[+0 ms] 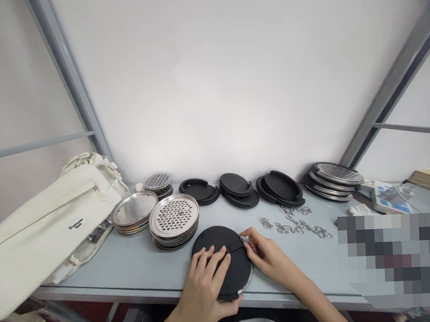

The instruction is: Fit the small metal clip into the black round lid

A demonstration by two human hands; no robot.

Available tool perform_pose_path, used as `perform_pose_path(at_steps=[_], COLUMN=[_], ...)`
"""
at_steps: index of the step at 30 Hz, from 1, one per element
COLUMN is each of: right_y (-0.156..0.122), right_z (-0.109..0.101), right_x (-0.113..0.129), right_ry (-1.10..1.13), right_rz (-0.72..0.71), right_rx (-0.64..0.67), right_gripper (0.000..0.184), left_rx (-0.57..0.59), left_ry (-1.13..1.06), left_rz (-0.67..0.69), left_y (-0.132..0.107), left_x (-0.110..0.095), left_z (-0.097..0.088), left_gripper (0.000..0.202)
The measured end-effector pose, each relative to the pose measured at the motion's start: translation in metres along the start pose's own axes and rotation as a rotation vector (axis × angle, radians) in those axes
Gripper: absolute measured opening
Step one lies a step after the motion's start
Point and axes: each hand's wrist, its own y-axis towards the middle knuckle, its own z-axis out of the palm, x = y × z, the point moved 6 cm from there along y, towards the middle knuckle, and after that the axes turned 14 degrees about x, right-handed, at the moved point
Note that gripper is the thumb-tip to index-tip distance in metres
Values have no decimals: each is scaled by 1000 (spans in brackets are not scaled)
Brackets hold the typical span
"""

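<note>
A black round disc (216, 237) lies near the table's front edge, with a shiny metal rim showing along its lower right side. My left hand (205, 281) rests across it, fingers spread on top and thumb at the near edge, holding it down. At the disc's upper right rim, my right hand (267, 254) has its thumb and fingers pinched around a small metal wire clip, mostly hidden by the fingers. Several loose wire clips (298, 225) lie beyond that hand. Left of the disc stands a stack of round metal grater plates (174, 217).
Plain metal discs (135, 209) and small graters (158, 181) stand at the left, beside a cream bag (57, 215). Black plastic rings and discs (278, 189) line the back. Another grater stack (333, 179) stands back right. A blurred patch (393, 260) covers the right front.
</note>
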Motion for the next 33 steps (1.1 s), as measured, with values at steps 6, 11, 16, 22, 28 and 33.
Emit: perform_pose_path(at_steps=[6, 11, 16, 22, 28, 33], right_y=[-1, 0, 0, 0, 0, 0], right_z=[-1, -1, -1, -1, 0, -1], right_x=[2, 2, 3, 2, -1, -1], right_ry=[13, 23, 41, 39, 39, 48], right_rz=[3, -2, -2, -3, -9, -2], right_rx=[-4, 7, 6, -6, -3, 1], right_gripper=[14, 15, 15, 17, 19, 19], left_rx=[-5, 7, 3, 2, 15, 18], left_ry=[-12, -8, -13, -12, -23, -30], left_rz=[1, -1, -1, 8, 1, -1], left_y=[0, 0, 1, 2, 0, 0], left_x=[0, 0, 0, -1, 0, 0], left_z=[-1, -1, -1, -3, 0, 2], left_gripper=[56, 56, 56, 56, 57, 56])
